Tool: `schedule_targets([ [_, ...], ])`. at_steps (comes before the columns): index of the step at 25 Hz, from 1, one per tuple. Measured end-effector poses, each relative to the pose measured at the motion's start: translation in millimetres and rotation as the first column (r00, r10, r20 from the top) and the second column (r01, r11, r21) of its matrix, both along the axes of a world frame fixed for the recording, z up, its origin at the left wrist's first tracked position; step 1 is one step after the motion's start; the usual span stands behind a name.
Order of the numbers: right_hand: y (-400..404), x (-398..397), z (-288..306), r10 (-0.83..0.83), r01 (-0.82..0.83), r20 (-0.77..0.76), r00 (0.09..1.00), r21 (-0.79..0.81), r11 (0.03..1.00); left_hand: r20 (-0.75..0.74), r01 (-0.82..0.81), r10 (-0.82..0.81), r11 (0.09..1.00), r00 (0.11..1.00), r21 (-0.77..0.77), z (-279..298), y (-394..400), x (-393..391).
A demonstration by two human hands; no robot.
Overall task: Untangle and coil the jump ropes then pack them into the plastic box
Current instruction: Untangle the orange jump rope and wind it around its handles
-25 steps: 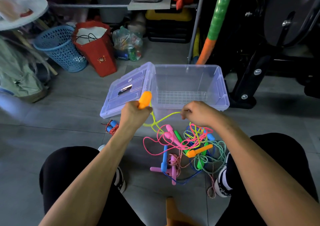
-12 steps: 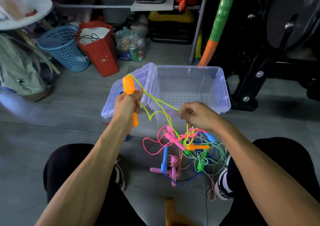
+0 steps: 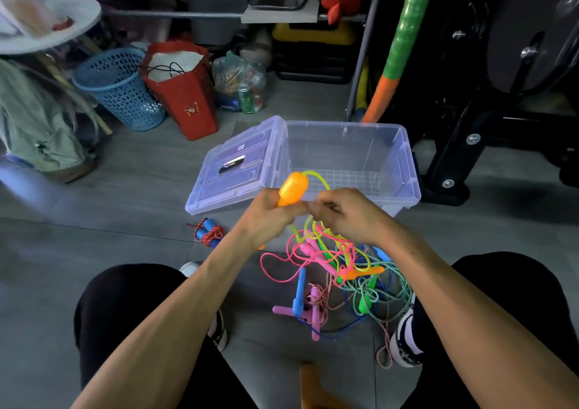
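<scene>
Since the earlier frame, both hands have come together in front of the plastic box [image 3: 404,170]; the left hand [image 3: 266,216] has lowered and moved right, and the right hand [image 3: 347,212] now sits just beside it.

Landmark: the plastic box, open, on the floor.

1. Left of the box, far back: a blue basket [image 3: 120,90] and a red bag [image 3: 185,95] stand side by side.
2. Against the left wall of the box: the lid [image 3: 238,165] leans, tilted.
3. In front of the lid, on the floor: a coiled red rope with blue handles [image 3: 209,232] lies apart from the rest.
4. In front of the box, left: the left hand has its fingers curled tightly round an orange handle [image 3: 293,187]. The thick end of the handle sticks up above the fist.
5. A yellow rope [image 3: 319,178] arcs from the top of the handle over the near rim of the box and down to the right hand.
6. In front of the box, right: the right hand has its fingers curled, pinching the yellow rope near the left thumb.
7. Below both hands, in front of the box: a tangled pile of ropes [image 3: 344,274] lies on the floor between the person's feet, with pink, green, blue and orange handles mixed in. The yellow rope hangs down into this pile.
</scene>
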State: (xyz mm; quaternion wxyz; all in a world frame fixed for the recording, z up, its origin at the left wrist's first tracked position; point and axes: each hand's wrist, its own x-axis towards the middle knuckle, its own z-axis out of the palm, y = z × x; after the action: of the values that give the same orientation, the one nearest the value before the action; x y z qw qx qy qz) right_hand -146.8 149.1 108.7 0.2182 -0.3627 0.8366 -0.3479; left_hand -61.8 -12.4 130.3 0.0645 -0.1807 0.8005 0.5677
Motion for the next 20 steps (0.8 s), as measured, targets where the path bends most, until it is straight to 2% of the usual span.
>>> schedule_targets([
  [1,2.9,-1.6,-3.3,-0.014,0.014,0.002,1.0,-0.021,1.0,-0.042,-0.142,0.146,0.986,0.988,0.082,2.7,-4.8,-1.2],
  [2,6.9,-3.9,-7.2,-0.025,0.026,0.008,1.0,-0.024,0.999,-0.078,-0.3,0.321,0.931,0.944,0.21,5.8,-12.5,-3.1],
  [3,10.8,-6.3,-11.5,-0.032,0.032,0.017,0.999,-0.014,0.999,-0.093,-0.418,0.476,0.837,0.874,0.354,9.4,-23.8,-5.5],
  [4,13.9,-7.4,-15.2,-0.035,0.035,0.025,0.999,0.005,0.999,-0.094,-0.474,0.574,0.747,0.813,0.466,13.1,-35.1,-6.2],
  [5,15.6,-7.7,-18.0,-0.042,0.041,0.029,0.999,0.03,0.999,-0.094,-0.5,0.61,0.719,0.787,0.483,15.3,-44.5,-6.0],
  [6,15.5,-7.0,-19.8,-0.049,0.048,0.029,0.998,0.049,0.998,-0.082,-0.515,0.59,0.757,0.803,0.401,15.6,-50.9,-4.9],
  [7,13.7,-5.6,-20.2,-0.049,0.048,0.025,0.998,0.058,0.997,-0.04,-0.501,0.523,0.834,0.851,0.231,13.2,-54.0,-3.4],
  [8,10.4,-3.9,-18.6,-0.038,0.037,0.015,0.999,0.06,0.998,0.037,-0.431,0.43,0.903,0.902,-0.005,7.8,-54.4,-1.3],
  [9,6.4,-2.4,-15.1,-0.025,0.025,0.0,1.0,0.058,0.998,0.108,-0.316,0.346,0.922,0.932,-0.222,1.0,-52.3,0.1],
  [10,3.1,-1.5,-11.8,-0.018,0.019,-0.013,1.0,0.057,0.998,0.142,-0.215,0.281,0.909,0.949,-0.357,-5.7,-48.2,0.3],
  [11,0.7,-1.5,-8.3,-0.014,0.015,-0.024,1.0,0.054,0.998,0.136,-0.158,0.225,0.909,0.965,-0.386,-9.2,-42.4,-0.5],
  [14,-0.7,-0.8,-4.7,0.029,-0.028,-0.003,1.0,0.039,0.999,-0.023,-0.14,0.138,0.976,0.99,-0.169,-8.5,-29.4,-3.6],
  [15,-0.8,0.3,-4.1,0.035,-0.035,0.01,0.999,0.023,0.999,-0.055,-0.096,0.089,0.985,0.994,-0.143,-6.1,-24.9,-3.0],
  [18,-3.4,2.4,1.5,-0.001,0.002,0.025,1.0,-0.044,0.999,-0.012,0.075,-0.078,0.984,0.997,-0.161,0.9,-10.7,0.5],
  [19,-3.2,2.5,3.5,-0.019,0.021,0.04,0.999,-0.067,0.998,-0.004,0.055,-0.056,0.99,0.998,-0.129,2.5,-9.4,-0.1],
  [20,-0.8,2.8,4.8,-0.033,0.038,0.061,0.998,-0.074,0.997,-0.02,-0.035,0.034,0.997,0.999,-0.066,3.5,-9.5,-2.5],
])
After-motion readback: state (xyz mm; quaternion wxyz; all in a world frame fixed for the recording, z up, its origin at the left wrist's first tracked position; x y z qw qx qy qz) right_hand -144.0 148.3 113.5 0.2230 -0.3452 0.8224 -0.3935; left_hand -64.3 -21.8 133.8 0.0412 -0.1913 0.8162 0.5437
